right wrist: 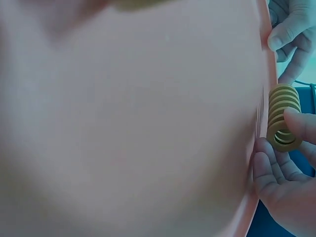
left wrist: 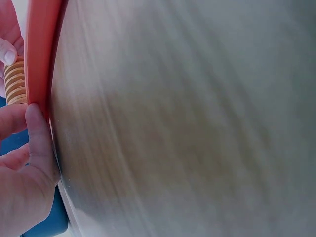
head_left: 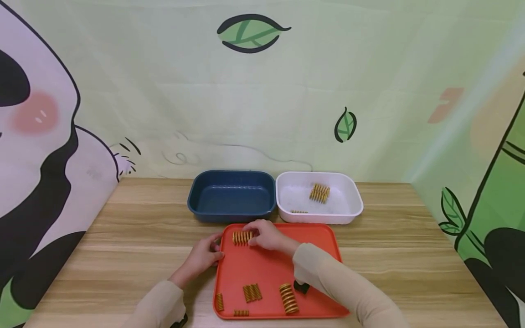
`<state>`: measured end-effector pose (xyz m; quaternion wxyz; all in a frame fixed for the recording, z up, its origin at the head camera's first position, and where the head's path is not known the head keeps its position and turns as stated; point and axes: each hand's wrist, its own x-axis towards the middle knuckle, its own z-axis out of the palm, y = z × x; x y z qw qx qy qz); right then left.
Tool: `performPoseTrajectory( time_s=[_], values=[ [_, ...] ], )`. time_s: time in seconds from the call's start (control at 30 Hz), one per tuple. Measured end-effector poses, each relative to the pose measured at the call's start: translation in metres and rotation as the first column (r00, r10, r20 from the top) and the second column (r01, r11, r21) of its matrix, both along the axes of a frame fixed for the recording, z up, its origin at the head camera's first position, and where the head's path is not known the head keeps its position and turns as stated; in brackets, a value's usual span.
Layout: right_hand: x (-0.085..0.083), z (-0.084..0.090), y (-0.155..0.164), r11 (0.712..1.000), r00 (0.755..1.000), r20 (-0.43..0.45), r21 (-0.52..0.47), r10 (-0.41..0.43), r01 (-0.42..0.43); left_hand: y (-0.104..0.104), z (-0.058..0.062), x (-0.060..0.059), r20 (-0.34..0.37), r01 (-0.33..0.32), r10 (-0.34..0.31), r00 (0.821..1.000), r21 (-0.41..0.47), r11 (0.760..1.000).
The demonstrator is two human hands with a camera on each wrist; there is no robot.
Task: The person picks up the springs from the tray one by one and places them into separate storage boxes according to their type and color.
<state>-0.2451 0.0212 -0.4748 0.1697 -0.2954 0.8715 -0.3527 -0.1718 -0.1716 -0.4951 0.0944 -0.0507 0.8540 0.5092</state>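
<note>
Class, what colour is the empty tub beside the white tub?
Dark blue plastic tub, clearest in the head view, left of the white plastic tub.

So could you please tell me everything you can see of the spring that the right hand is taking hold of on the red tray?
The spring is a short, thick coil, golden yellow, metal by its look, with a hollow core that shows in the right wrist view. It lies on its side near the far edge of the red tray, its axis running left to right. The right hand grips its right end with its fingertips. The left hand holds the tray's left rim and does not touch the spring.
</note>
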Motion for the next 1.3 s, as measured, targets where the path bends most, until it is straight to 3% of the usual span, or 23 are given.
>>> performPoseTrajectory(
  time_s=[0.53,1.3],
  values=[
    [-0.003,0.014,0.01,0.998,0.997,0.063,-0.031,-0.053,0.055,-0.001,0.001,-0.001,-0.01,0.005,-0.004,1.0,0.014,1.0],
    [0.007,0.036,0.022,0.994,0.998,0.059,-0.112,0.005,0.001,-0.001,0.0,0.0,-0.032,0.016,-0.016,0.999,-0.006,1.0]
  ],
)
